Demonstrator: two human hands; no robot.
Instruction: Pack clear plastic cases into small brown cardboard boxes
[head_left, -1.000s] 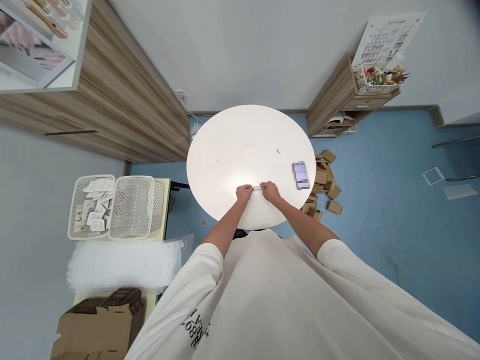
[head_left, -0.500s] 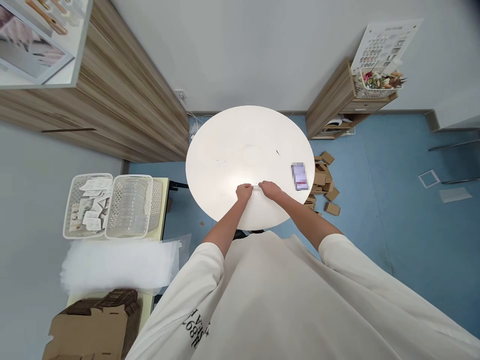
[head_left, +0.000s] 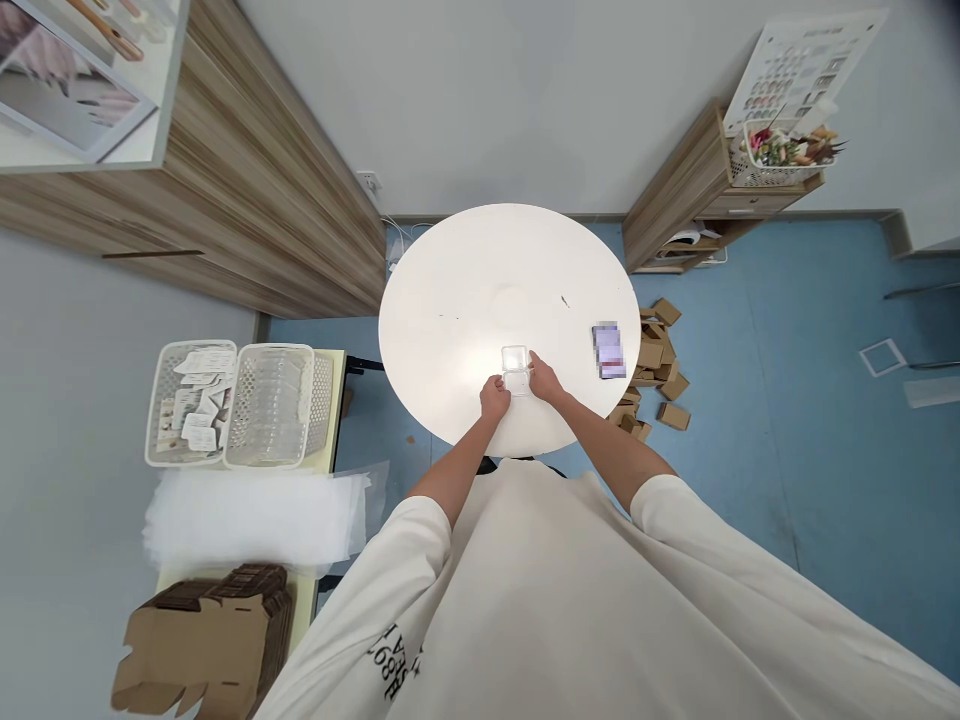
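Observation:
A small clear plastic box [head_left: 515, 383] stands unfolded on the white round table [head_left: 450, 270], its lid [head_left: 514, 357] laid back on the far side. At the box's near left edge my left hand [head_left: 495, 398] is closed, the fingertips gripping the rim. My right hand [head_left: 543, 379] holds the right side, near where lid and base meet, with its fingers reaching along the lid. Both halves are see-through, and I make out nothing inside them.
A phone-like, blurred purple thing [head_left: 609, 350] lies on the table's right side. Left stand white baskets [head_left: 231, 400] of cards and clear boxes, a stack of white sheets [head_left: 255, 515] and flat cardboard boxes [head_left: 202, 640]. Small brown boxes [head_left: 660, 350] lie on the floor at right.
The clear box, earlier closed or edge-on between my two hands, is now opened out with its lid folded back. My right hand has moved slightly outward, and the view has shifted a little.

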